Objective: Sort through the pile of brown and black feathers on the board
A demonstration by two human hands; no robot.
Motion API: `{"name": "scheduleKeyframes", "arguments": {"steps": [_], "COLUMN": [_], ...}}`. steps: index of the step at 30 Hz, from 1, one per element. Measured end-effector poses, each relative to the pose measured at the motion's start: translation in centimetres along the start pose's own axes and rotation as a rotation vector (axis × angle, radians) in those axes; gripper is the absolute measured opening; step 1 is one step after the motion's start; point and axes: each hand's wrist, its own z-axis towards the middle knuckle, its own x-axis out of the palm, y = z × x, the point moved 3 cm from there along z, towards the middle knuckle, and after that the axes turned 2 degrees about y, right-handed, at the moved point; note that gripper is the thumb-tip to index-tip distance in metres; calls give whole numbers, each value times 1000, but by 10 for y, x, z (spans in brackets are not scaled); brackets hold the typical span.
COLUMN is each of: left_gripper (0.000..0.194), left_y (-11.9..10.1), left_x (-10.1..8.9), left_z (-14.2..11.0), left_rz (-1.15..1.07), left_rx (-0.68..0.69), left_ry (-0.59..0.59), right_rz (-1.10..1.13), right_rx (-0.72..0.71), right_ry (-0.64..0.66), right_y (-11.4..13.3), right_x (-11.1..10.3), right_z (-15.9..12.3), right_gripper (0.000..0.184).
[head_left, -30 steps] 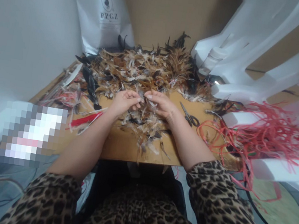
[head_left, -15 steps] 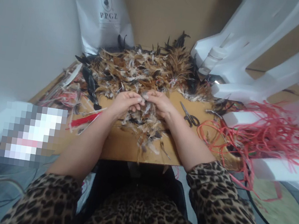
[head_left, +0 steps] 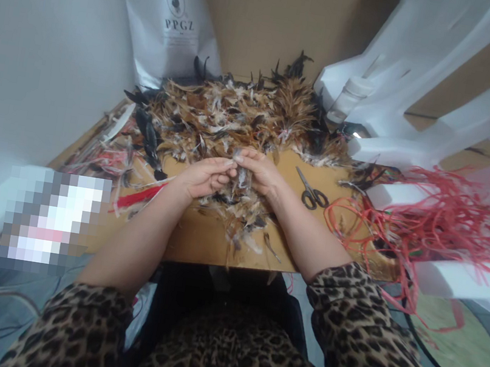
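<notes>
My right hand [head_left: 259,172] is closed in a pinch on a greyish feather [head_left: 241,177] that hangs down from the fingertips. Right beside it, my left hand [head_left: 208,177] is closed too, thumb and forefinger pressed together at the top of the feather; what lies between them is too small to make out. Below both hands, loose brown and white feathers [head_left: 243,213] are scattered near the table's front edge. Behind them spreads a big heap of brown, white and black feathers [head_left: 223,110]. Scissors [head_left: 311,190] with black handles lie to the right of my right hand.
Red plastic strips [head_left: 441,225] tangle over white foam pieces on the right. Tweezers [head_left: 271,247] rest by the front edge of the table [head_left: 198,250]. A red bundle [head_left: 139,195] lies left. A silver bag [head_left: 175,32] and a white-capped jar [head_left: 351,98] stand behind.
My left hand has shifted slightly down and left, with its fingers curled in a little more. My right hand stays nearly in place with the feather.
</notes>
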Motion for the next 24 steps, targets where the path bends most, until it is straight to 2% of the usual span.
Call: {"name": "scheduleKeyframes", "arguments": {"steps": [4,8,11,19,22,24], "left_gripper": [16,11,8,11,12,12], "left_y": [-1,-1,0,3,3,1], "left_x": [-4,-9,-10,-4,-3,-4], "left_z": [2,3,4,2,3,3], "left_rz": [7,91,150,201,192,159], "left_rx": [27,71,63,27,40,73], "left_ry": [-55,-140,-177,-188,-204,-222], "right_rz": [-65,-240,-367,-488,-476,-424], "right_rx": [-44,-247,-330,-340,-346,-357], "right_ry": [-128,-350,-433,-431,-399,-423], "right_y": [2,14,22,19,18,18], "right_x": [-3,-11,-14,-8,-5,-7], "right_z": [1,0,-1,-1,-1,-1], "right_gripper": [33,28,25,23,22,24]}}
